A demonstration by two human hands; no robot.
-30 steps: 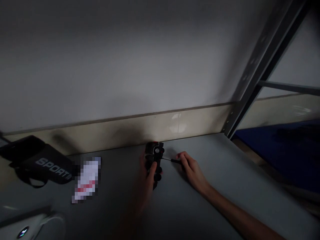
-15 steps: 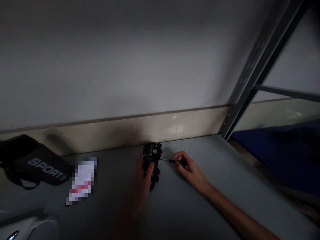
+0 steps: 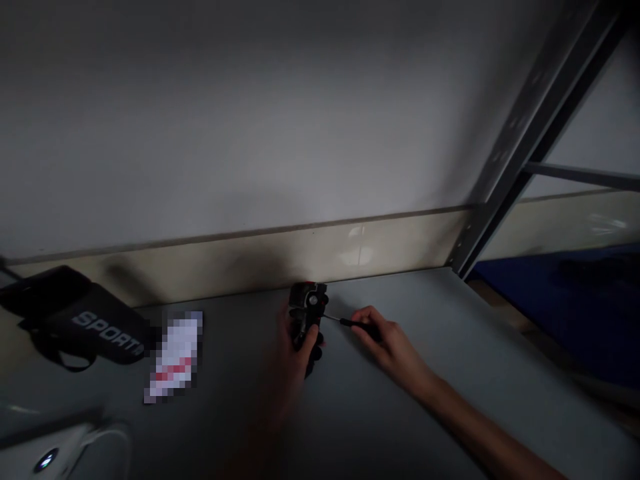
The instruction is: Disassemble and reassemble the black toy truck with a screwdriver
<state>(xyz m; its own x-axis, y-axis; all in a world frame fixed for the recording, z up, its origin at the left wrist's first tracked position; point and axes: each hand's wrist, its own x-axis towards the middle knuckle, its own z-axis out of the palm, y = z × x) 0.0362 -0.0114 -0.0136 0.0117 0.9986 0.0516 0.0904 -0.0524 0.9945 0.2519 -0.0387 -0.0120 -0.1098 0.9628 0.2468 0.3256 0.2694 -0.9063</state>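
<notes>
A small dark toy truck (image 3: 314,307) with black round wheels along its right side is gripped by my left hand (image 3: 299,350). My left thumb presses on its near half and covers part of it. In my right hand (image 3: 383,337) is a screwdriver (image 3: 347,323), its black handle pinched between thumb and fingers. The thin metal shaft points left, and its tip meets the truck's right side near the front wheel. Exactly what the tip touches is too small to tell.
On the grey tabletop (image 3: 235,400) at left lie a black bag marked SPORT (image 3: 107,330), a blurred-out white and red item (image 3: 175,353) and a white device with a cable (image 3: 47,453). Behind runs a wall (image 3: 250,133); a metal shelf post (image 3: 500,180) stands right.
The view has shifted slightly, so the things on the left appear farther right. My left thumb sits a little higher along the truck. The screwdriver tip stays at the truck's side.
</notes>
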